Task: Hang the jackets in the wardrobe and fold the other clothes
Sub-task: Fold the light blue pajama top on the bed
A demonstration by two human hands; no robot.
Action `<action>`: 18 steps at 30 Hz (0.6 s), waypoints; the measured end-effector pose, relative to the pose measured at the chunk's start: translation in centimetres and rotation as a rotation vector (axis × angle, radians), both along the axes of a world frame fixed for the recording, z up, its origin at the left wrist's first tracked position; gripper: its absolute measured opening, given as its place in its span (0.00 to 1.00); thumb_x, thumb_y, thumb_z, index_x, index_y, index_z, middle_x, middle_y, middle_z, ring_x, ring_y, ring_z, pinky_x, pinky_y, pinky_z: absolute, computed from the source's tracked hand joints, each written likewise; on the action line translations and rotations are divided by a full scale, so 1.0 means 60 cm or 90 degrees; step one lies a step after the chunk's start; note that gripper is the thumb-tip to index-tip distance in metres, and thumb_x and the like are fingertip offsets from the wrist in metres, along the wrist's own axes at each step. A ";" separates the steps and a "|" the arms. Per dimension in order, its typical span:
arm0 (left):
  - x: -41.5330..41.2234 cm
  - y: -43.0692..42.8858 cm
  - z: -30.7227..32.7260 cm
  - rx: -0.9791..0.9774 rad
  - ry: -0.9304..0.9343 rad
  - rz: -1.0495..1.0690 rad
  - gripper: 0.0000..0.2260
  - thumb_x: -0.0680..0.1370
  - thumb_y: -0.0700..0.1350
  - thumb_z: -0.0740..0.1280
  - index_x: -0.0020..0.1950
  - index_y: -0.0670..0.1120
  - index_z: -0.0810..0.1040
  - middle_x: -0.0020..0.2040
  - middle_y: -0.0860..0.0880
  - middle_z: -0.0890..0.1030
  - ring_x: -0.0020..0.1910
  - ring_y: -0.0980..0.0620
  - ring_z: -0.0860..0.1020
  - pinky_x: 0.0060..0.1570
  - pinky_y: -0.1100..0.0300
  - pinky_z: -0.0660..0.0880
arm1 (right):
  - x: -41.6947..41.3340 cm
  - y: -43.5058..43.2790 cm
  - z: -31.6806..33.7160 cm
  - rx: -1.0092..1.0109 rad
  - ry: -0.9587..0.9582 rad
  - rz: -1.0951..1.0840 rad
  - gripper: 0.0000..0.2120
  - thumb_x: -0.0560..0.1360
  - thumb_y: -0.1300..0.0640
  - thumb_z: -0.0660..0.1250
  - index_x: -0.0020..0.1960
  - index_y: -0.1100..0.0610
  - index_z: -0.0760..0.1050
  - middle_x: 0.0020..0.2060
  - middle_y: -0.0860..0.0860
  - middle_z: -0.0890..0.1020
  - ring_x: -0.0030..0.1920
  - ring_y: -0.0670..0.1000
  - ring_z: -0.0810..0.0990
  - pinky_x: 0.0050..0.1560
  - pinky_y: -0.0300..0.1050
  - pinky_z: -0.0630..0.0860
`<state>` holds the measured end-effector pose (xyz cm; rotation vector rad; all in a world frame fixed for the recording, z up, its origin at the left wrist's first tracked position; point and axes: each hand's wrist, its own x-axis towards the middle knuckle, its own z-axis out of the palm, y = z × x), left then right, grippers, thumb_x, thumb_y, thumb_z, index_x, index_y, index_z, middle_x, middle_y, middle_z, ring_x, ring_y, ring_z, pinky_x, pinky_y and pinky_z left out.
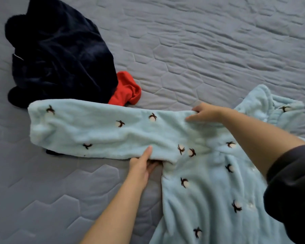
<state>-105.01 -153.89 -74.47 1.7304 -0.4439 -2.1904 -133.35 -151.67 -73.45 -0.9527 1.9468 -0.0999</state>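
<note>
I am looking down at a grey quilted bedcover (218, 41) that is carrying everything. The pale blue fleece top (201, 191) is lying spread flat on it. It is plush and dotted with small white tufts under dark brown sprigs, and its long sleeve (88, 131) is stretching out sideways. A rumpled navy fleece garment (60, 55) is lying just beyond the sleeve's far end, touching it. A red garment (126, 90) is poking out from under the navy one, beside the sleeve's upper edge. My left hand (141, 167) is pinching the sleeve's lower edge near the armpit, thumb on top, fingers tucked underneath. My right hand (206, 113) is gripping the sleeve's upper edge at the shoulder, fingers curled over the fleece.
</note>
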 end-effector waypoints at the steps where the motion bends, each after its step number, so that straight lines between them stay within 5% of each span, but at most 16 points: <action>1: 0.004 -0.024 -0.002 -0.049 -0.016 0.089 0.07 0.75 0.38 0.68 0.53 0.43 0.77 0.52 0.45 0.81 0.46 0.50 0.81 0.39 0.54 0.80 | 0.002 -0.011 -0.001 -0.053 -0.005 -0.023 0.08 0.73 0.46 0.68 0.42 0.50 0.78 0.38 0.45 0.79 0.39 0.44 0.77 0.37 0.40 0.71; 4: 0.034 -0.101 -0.004 -0.125 -0.007 0.201 0.08 0.78 0.42 0.66 0.56 0.47 0.76 0.56 0.46 0.80 0.49 0.51 0.80 0.37 0.59 0.79 | 0.013 -0.047 -0.005 -0.154 -0.036 -0.103 0.12 0.75 0.48 0.66 0.47 0.57 0.79 0.40 0.49 0.78 0.41 0.48 0.77 0.39 0.41 0.73; 7: 0.069 -0.142 -0.005 -0.067 0.007 0.179 0.11 0.79 0.46 0.65 0.61 0.47 0.74 0.56 0.46 0.79 0.52 0.49 0.78 0.40 0.56 0.77 | 0.050 -0.078 -0.014 0.001 -0.054 0.000 0.18 0.71 0.38 0.68 0.53 0.50 0.78 0.50 0.47 0.78 0.53 0.50 0.76 0.56 0.46 0.72; 9: 0.078 -0.142 -0.003 -0.121 -0.046 0.122 0.05 0.78 0.42 0.66 0.53 0.47 0.77 0.50 0.46 0.81 0.48 0.50 0.79 0.38 0.55 0.78 | 0.088 -0.106 -0.018 0.062 -0.073 0.039 0.20 0.68 0.37 0.70 0.52 0.50 0.78 0.51 0.48 0.80 0.52 0.50 0.78 0.58 0.48 0.74; 13: 0.109 -0.149 0.018 -0.303 -0.099 0.106 0.03 0.74 0.41 0.71 0.43 0.49 0.80 0.42 0.57 0.83 0.43 0.60 0.80 0.40 0.71 0.75 | 0.167 -0.169 -0.005 -0.032 -0.246 -0.047 0.18 0.69 0.43 0.73 0.53 0.54 0.80 0.52 0.57 0.83 0.50 0.53 0.82 0.58 0.55 0.78; 16: 0.165 -0.185 0.037 -0.267 -0.101 0.312 0.04 0.77 0.45 0.68 0.52 0.49 0.78 0.48 0.53 0.81 0.49 0.54 0.79 0.45 0.60 0.77 | 0.209 -0.203 0.017 -0.001 -0.241 -0.021 0.20 0.69 0.41 0.73 0.53 0.54 0.80 0.52 0.54 0.82 0.52 0.53 0.81 0.59 0.52 0.77; 18: 0.191 -0.217 0.052 -0.229 -0.052 0.387 0.14 0.77 0.49 0.67 0.61 0.46 0.76 0.56 0.48 0.80 0.54 0.49 0.79 0.52 0.51 0.78 | 0.234 -0.227 0.027 -0.041 -0.273 -0.061 0.10 0.70 0.47 0.74 0.45 0.54 0.81 0.43 0.52 0.83 0.43 0.51 0.82 0.50 0.47 0.80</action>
